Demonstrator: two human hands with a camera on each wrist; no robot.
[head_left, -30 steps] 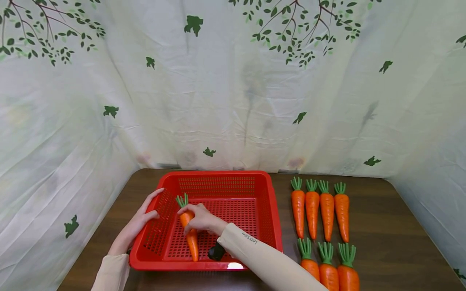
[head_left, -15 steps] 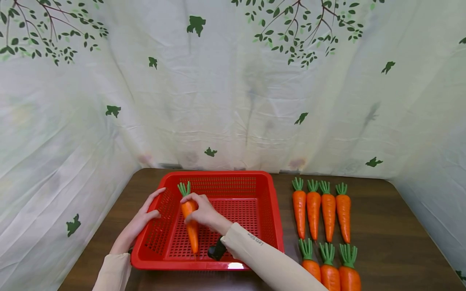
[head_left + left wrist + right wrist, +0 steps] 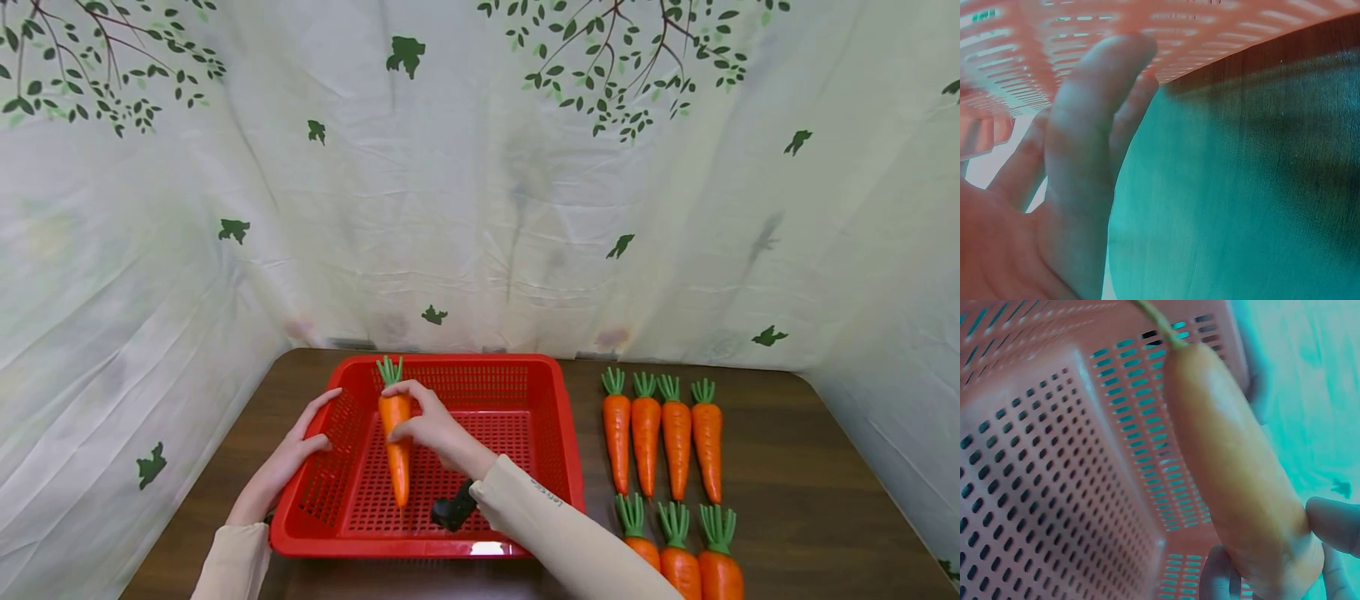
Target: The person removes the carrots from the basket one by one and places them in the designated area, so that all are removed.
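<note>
My right hand (image 3: 433, 427) pinches an orange carrot (image 3: 399, 477) near its green leafy top. The carrot is held lengthwise over the left part of a red plastic basket (image 3: 543, 442), tip toward me. In the right wrist view the carrot (image 3: 1229, 444) runs diagonally, its thick end between thumb and fingers, with the basket's perforated floor (image 3: 1041, 481) behind it. On the basket's left rim rests my left hand (image 3: 288, 458), thumb and fingers fairly straight and spread. The left wrist view shows its fingers (image 3: 1085, 125) against the basket's slotted outer wall (image 3: 1210, 28).
Right of the basket, several carrots (image 3: 675, 433) lie side by side in a back row on the brown table (image 3: 795, 467). A front row of carrots (image 3: 678, 567) is cut by the frame edge. A white leaf-printed curtain (image 3: 480, 208) hangs behind.
My right hand has lifted the carrot and carried it away from me, toward the basket's back wall. The left hand has stayed on the rim.
</note>
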